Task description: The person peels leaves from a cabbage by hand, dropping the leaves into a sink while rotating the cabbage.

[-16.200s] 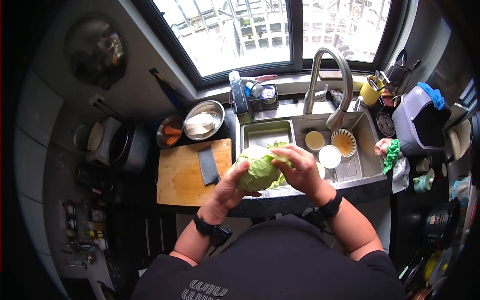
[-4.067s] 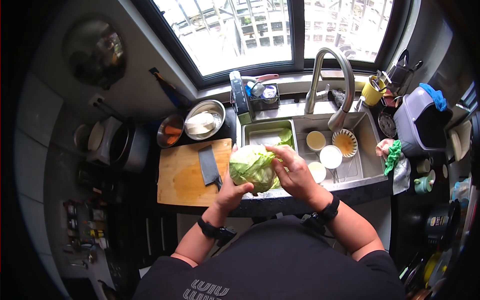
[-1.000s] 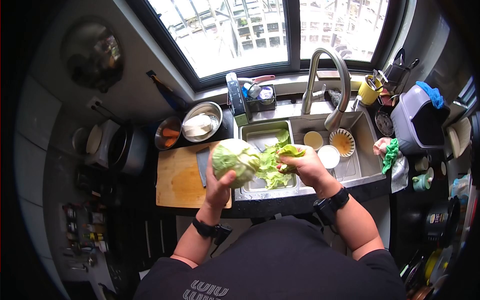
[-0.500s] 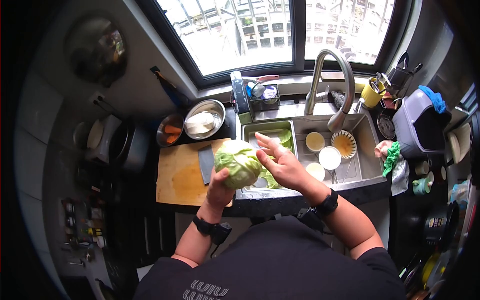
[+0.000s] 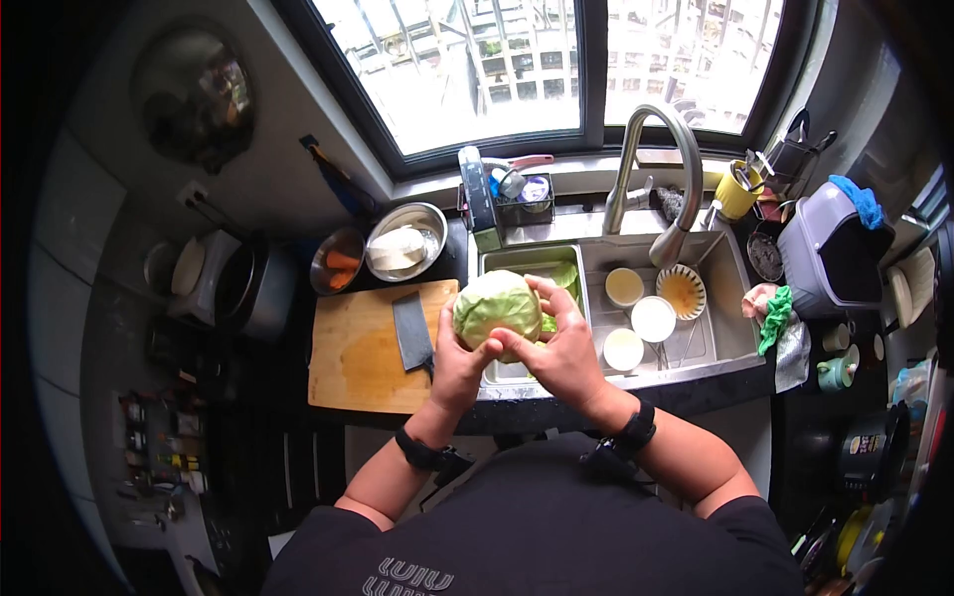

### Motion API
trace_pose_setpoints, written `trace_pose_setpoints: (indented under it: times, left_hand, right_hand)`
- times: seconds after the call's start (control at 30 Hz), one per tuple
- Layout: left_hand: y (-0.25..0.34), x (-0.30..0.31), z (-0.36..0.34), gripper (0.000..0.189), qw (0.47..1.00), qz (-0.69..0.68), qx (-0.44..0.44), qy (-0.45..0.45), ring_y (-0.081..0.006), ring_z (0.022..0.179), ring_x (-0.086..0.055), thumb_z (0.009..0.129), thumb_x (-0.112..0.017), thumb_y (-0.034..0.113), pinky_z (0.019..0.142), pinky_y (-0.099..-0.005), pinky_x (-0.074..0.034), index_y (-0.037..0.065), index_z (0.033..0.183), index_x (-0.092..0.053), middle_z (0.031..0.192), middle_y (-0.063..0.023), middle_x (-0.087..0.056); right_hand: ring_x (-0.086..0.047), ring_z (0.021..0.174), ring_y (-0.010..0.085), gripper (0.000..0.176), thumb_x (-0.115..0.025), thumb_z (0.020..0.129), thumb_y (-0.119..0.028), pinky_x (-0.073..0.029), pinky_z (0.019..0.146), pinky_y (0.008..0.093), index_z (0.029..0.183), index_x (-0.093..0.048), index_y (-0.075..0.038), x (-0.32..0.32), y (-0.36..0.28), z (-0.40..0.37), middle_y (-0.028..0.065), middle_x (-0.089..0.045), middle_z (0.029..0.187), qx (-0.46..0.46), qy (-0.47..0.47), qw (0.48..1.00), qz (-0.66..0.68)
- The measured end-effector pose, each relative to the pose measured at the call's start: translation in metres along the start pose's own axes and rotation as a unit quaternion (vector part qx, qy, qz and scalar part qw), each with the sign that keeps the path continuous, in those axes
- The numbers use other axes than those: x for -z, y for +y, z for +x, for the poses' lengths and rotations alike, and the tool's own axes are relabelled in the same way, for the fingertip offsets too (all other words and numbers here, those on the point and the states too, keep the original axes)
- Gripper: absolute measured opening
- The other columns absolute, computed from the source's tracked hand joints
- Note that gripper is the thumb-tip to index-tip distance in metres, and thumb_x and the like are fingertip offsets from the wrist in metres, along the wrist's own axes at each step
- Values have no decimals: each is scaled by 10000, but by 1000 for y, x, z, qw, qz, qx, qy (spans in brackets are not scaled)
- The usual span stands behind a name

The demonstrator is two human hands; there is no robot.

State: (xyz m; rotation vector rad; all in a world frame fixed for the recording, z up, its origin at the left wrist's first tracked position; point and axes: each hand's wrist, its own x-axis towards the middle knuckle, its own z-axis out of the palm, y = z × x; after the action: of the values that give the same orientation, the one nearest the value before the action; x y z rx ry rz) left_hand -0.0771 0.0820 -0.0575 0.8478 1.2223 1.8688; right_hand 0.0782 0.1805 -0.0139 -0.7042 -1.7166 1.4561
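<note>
A pale green cabbage is held up between both hands, over the left edge of the sink. My left hand wraps its lower left side, and my right hand wraps its right side, with the thumbs close together at the front. Behind it, green leaves lie in the left sink basin, partly hidden by the cabbage. A cleaver rests on the wooden cutting board, left of my left hand; its handle is partly hidden.
Beyond the board stand a metal bowl with white food and a bowl of orange pieces. The right basin holds several small bowls under a tall faucet. A purple bin stands at the right.
My right hand has come down and left from beside the cabbage to grip it. The cabbage and my left hand have shifted right, uncovering more of the cleaver.
</note>
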Motion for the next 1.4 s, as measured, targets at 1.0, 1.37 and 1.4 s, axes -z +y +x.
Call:
trace_pose_setpoints:
  times: [1.0,1.37,1.4]
  left_hand:
    - [34,-8,-3,879,999,-17,33,-18,-203,1197,-659,799,-950,308,1053,-359,-533,-23,1449,-458,1312,-136,-652]
    - [29,-13,1,704,989,-116,74,-46,-190,1183,-664,982,-751,449,1026,-340,-538,-15,1438,-482,1313,-117,-655]
    - [29,-14,0,704,989,-117,74,-46,-190,1183,-664,982,-751,449,1026,-340,-538,-15,1438,-482,1313,-117,-655]
  right_hand:
    - [-717,1045,328,393,-816,918,-167,-612,803,403,1270,-699,-38,38,-13,3,168,-708,1218,258,-34,957,-126]
    - [-640,1260,408,538,-699,1004,-180,-553,1015,429,1477,-538,19,29,-8,-7,276,-626,1398,188,-82,968,-147]
    - [-613,1287,460,507,-659,1020,-167,-517,1073,453,1462,-531,47,27,-10,-8,302,-612,1410,199,-75,963,-165]
